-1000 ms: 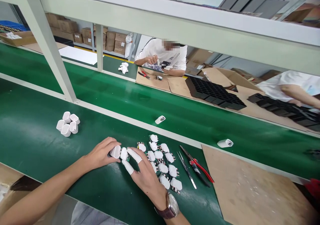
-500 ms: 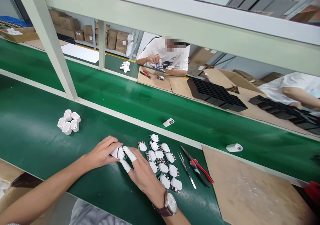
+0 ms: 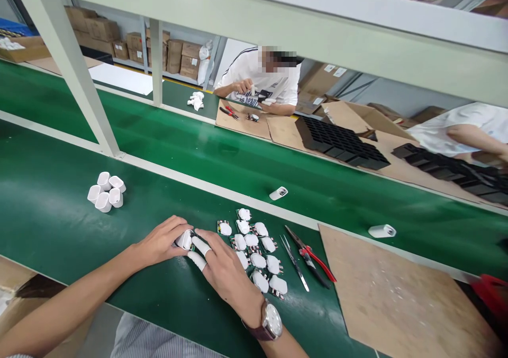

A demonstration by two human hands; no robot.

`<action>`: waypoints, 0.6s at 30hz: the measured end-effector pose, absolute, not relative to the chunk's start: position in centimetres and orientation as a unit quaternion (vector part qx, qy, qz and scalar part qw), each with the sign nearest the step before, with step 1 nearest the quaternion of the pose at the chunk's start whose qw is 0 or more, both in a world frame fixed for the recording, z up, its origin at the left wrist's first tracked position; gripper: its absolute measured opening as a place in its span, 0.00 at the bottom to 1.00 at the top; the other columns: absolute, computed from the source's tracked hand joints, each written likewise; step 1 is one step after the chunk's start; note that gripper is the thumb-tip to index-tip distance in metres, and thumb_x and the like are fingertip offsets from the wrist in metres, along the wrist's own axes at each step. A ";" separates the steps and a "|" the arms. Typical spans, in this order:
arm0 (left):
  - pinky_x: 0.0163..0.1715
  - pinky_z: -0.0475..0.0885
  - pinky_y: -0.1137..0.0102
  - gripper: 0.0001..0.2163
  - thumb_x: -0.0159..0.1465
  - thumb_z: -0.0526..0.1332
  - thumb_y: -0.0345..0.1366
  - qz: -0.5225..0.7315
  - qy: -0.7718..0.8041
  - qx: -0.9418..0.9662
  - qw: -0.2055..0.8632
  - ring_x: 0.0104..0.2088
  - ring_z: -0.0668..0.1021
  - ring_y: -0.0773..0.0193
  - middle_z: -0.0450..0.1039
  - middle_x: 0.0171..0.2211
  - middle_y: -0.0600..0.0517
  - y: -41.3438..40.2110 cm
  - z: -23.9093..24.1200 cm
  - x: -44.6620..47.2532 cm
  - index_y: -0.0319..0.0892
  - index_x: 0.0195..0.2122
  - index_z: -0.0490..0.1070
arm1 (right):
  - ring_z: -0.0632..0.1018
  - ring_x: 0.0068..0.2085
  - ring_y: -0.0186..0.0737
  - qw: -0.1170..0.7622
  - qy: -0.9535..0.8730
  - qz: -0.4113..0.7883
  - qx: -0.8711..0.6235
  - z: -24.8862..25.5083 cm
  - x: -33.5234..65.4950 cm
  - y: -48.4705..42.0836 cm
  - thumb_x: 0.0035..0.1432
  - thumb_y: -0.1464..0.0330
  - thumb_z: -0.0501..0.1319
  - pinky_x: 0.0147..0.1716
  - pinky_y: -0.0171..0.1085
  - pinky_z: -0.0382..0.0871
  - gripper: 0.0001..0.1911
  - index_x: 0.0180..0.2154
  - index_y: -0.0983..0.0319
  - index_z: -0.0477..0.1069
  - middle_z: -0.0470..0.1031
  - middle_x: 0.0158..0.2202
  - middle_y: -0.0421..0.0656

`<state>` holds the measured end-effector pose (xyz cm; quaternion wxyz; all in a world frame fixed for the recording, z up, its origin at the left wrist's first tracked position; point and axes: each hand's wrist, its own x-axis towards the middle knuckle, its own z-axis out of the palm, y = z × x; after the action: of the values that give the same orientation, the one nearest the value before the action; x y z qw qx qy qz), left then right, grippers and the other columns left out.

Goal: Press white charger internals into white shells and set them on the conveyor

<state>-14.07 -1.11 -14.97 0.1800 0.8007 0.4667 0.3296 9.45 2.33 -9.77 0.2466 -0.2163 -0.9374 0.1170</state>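
Note:
My left hand (image 3: 161, 241) and my right hand (image 3: 222, 270) meet on the green bench mat, both closed on one small white plastic shell (image 3: 183, 239) with a board part pressed into it. White finger cots cover two fingers of my right hand, and a watch (image 3: 272, 321) sits on its wrist. Just right of my hands lie several white-capped circuit boards (image 3: 254, 247) in rows. A cluster of several empty white shells (image 3: 105, 193) stands to the left.
Tweezers (image 3: 294, 262) and red-handled cutters (image 3: 311, 252) lie beside a brown board (image 3: 397, 300). Two white shells (image 3: 278, 193) (image 3: 381, 231) ride the green conveyor belt. Across it, two people work by black trays (image 3: 341, 146). A grey post (image 3: 67, 61) rises at left.
My hands pushed together, so the white shell and the board part closed into one piece. The two shells on the conveyor drifted right.

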 end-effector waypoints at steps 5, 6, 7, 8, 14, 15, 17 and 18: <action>0.51 0.77 0.59 0.23 0.67 0.68 0.36 0.327 0.472 0.795 0.197 0.50 0.77 0.53 0.73 0.53 0.44 -1.0 -15.0 -13.8 0.44 0.61 0.66 | 0.78 0.54 0.54 0.228 -0.936 0.119 -0.239 -10.0 8.9 2.1 0.71 0.72 0.60 0.51 0.55 0.80 0.06 0.48 0.62 0.73 0.74 0.58 0.54; 0.52 0.77 0.59 0.23 0.67 0.68 0.35 0.328 0.474 0.793 0.200 0.50 0.77 0.53 0.74 0.53 0.44 -0.9 -14.9 -13.8 0.44 0.61 0.67 | 0.78 0.53 0.54 0.225 -0.935 0.123 -0.246 -10.1 8.9 2.1 0.71 0.70 0.60 0.51 0.56 0.80 0.06 0.47 0.62 0.74 0.74 0.57 0.54; 0.52 0.77 0.59 0.22 0.66 0.68 0.35 0.329 0.475 0.791 0.203 0.51 0.78 0.53 0.74 0.53 0.44 -0.9 -14.7 -13.7 0.44 0.61 0.67 | 0.79 0.53 0.54 0.224 -0.933 0.129 -0.251 -10.1 8.8 2.2 0.71 0.69 0.60 0.50 0.56 0.81 0.06 0.47 0.62 0.74 0.74 0.57 0.54; 0.52 0.77 0.59 0.22 0.66 0.68 0.34 0.328 0.476 0.789 0.210 0.51 0.78 0.53 0.74 0.53 0.44 -0.9 -14.5 -13.7 0.45 0.60 0.68 | 0.79 0.52 0.54 0.226 -0.931 0.138 -0.252 -10.1 8.8 2.2 0.71 0.68 0.61 0.50 0.56 0.81 0.07 0.48 0.61 0.74 0.74 0.56 0.54; 0.53 0.78 0.60 0.20 0.67 0.67 0.34 0.323 0.466 0.779 0.267 0.52 0.78 0.54 0.75 0.52 0.45 -1.3 -13.3 -13.9 0.46 0.59 0.68 | 0.76 0.58 0.56 0.244 -0.925 0.145 -0.253 -9.8 8.7 2.8 0.71 0.65 0.61 0.55 0.57 0.78 0.21 0.62 0.60 0.66 0.72 0.59 0.55; 0.53 0.78 0.60 0.20 0.68 0.67 0.34 0.329 0.471 0.776 0.262 0.53 0.78 0.54 0.75 0.53 0.45 -1.5 -13.3 -13.9 0.46 0.60 0.67 | 0.75 0.58 0.57 0.248 -0.924 0.140 -0.255 -9.8 8.8 2.9 0.71 0.66 0.61 0.55 0.57 0.78 0.22 0.63 0.61 0.65 0.72 0.60 0.55; 0.54 0.78 0.59 0.20 0.68 0.68 0.35 0.349 0.476 0.774 0.231 0.53 0.78 0.54 0.74 0.54 0.44 -1.8 -13.3 -14.1 0.45 0.59 0.66 | 0.76 0.58 0.57 0.265 -0.918 0.127 -0.267 -9.9 9.2 3.3 0.71 0.68 0.61 0.56 0.57 0.77 0.22 0.63 0.62 0.64 0.72 0.59 0.55; 0.54 0.78 0.59 0.18 0.68 0.68 0.36 0.359 0.471 0.779 0.206 0.53 0.79 0.55 0.74 0.54 0.44 -2.0 -13.3 -14.2 0.45 0.58 0.67 | 0.75 0.58 0.56 0.277 -0.913 0.119 -0.276 -9.9 9.5 3.5 0.71 0.70 0.60 0.56 0.57 0.77 0.21 0.63 0.62 0.65 0.72 0.59 0.56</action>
<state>-14.17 -1.98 -13.33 0.2062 0.7790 0.4713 0.3585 9.46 3.54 -9.91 0.2766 -0.2758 -0.9129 0.1188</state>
